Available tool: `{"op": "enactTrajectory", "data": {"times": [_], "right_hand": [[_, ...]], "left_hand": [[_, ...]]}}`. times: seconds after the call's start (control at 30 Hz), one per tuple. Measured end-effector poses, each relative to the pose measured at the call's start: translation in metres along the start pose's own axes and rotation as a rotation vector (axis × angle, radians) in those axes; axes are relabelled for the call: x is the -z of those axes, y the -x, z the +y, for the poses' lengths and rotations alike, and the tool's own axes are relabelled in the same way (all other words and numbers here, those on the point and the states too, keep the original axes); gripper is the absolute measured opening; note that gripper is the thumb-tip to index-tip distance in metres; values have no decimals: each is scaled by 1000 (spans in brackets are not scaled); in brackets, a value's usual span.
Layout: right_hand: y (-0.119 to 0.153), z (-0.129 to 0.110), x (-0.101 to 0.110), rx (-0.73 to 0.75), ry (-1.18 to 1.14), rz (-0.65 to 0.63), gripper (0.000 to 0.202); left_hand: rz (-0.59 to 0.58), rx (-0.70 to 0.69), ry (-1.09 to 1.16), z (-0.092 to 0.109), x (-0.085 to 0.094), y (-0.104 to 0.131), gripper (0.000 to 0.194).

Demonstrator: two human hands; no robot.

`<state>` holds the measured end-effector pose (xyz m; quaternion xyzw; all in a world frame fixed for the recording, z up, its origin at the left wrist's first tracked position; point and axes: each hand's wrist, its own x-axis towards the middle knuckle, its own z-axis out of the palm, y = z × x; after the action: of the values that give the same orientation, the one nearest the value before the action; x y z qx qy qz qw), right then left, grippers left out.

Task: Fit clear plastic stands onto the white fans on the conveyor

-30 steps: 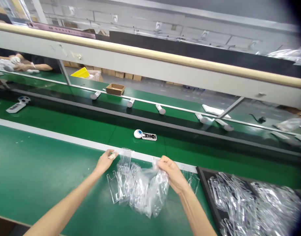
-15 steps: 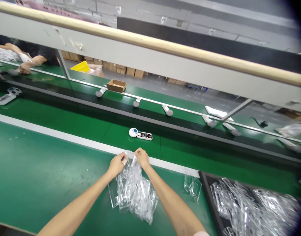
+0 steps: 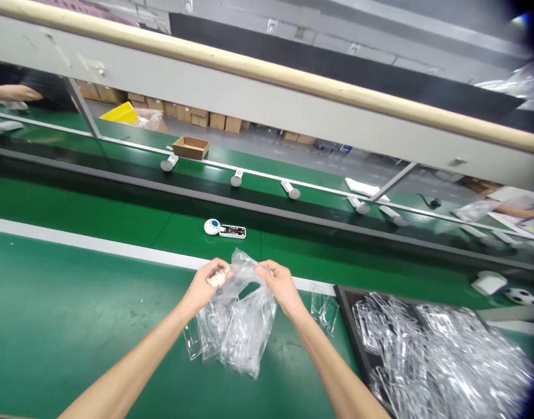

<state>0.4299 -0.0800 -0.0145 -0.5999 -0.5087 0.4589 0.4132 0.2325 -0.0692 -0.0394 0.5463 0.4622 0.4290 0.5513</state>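
Both our hands pinch the top of a clear bag (image 3: 234, 326): the left hand (image 3: 208, 283) grips one side of its mouth, the right hand (image 3: 279, 283) the other, fingers pressed together on the film. From them the bag hangs to the green table (image 3: 75, 314). Beyond the bag a white device (image 3: 224, 229) lies on the belt (image 3: 118, 215). Right of the bag sits a black tray (image 3: 346, 308) heaped with clear shells (image 3: 433, 355).

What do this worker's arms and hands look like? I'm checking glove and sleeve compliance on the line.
Both forearms are bare, with no sleeves in view. The left hand wears no glove, but a pale wrap or finger cot covers one fingertip. The right hand is bare: no glove, ring or watch shows.
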Motion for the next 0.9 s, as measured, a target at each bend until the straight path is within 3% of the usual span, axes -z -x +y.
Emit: {"op": "enactTrajectory", "data": {"times": [0.1, 0.17, 0.33, 0.47, 0.6, 0.67, 0.73, 0.9], "right_hand": [[19, -13, 8, 59, 67, 30, 27], [33, -21, 17, 71, 88, 23, 26], [64, -30, 43, 71, 166, 110, 23], [82, -32, 63, 105, 336, 103, 23], [95, -39, 90, 39, 150, 121, 30], [97, -41, 100, -42, -21, 52, 32], [93, -36, 101, -104, -42, -95, 30], [56, 5, 59, -120, 295, -429, 13]], "left_hand": [[144, 99, 60, -7, 9, 9, 34], [111, 157, -87, -20, 20, 18, 41], [4, 172, -574, -51, 38, 39, 37], [-42, 175, -774, -63, 30, 40, 37], [-73, 218, -883, -73, 18, 31, 14], [-83, 229, -882, -75, 18, 28, 8], [-111, 224, -845, -74, 20, 27, 9], [-154, 156, -761, -52, 24, 36, 16]]}}
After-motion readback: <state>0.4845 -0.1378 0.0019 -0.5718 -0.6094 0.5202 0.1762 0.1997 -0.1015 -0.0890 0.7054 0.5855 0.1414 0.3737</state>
